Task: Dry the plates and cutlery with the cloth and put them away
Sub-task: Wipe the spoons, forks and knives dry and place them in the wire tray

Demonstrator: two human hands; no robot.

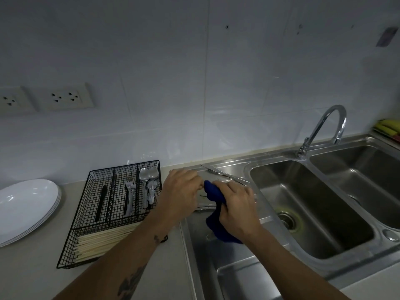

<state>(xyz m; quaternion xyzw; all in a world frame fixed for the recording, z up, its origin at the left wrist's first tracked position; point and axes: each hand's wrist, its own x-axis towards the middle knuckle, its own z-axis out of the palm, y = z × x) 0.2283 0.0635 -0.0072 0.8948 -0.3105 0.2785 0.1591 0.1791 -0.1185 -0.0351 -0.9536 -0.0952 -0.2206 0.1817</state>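
My right hand grips a dark blue cloth over the steel draining board. My left hand pinches one end of a piece of cutlery whose other end is wrapped in the cloth; what kind of piece it is stays hidden. More cutlery lies on the draining board behind my hands. A black wire cutlery tray on the counter holds a black-handled knife, forks, spoons and chopsticks. White plates are stacked at the far left.
A double steel sink with a curved tap fills the right side. Wall sockets sit above the counter on the left. Yellow and green sponges lie at the far right edge.
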